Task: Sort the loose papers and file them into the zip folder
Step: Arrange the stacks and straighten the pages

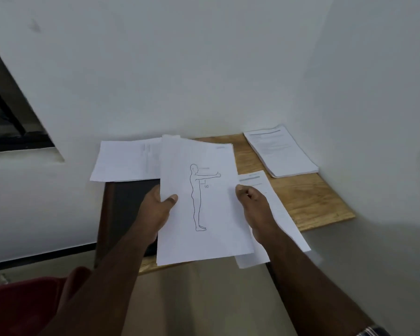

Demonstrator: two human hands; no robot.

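Note:
I hold a small stack of white sheets (pixel 204 209) above the desk; the top sheet shows a line drawing of a standing figure with one arm stretched out. My left hand (pixel 155 212) grips the stack's left edge, thumb on top. At the right edge my right hand (pixel 255 209) pinches it with curled fingers. A dark zip folder (pixel 129 200) lies flat on the desk under my left hand. More white sheets (pixel 126 161) rest across its far end. Beneath my right hand lies a printed sheet (pixel 274 214) that juts past the desk's front edge.
A thick stack of printed papers (pixel 281 151) sits at the far right corner of the small wooden desk (pixel 308 202). White walls close in behind and to the right. A dark window opening (pixel 7 117) is at left, and a red seat (pixel 22 309) at lower left.

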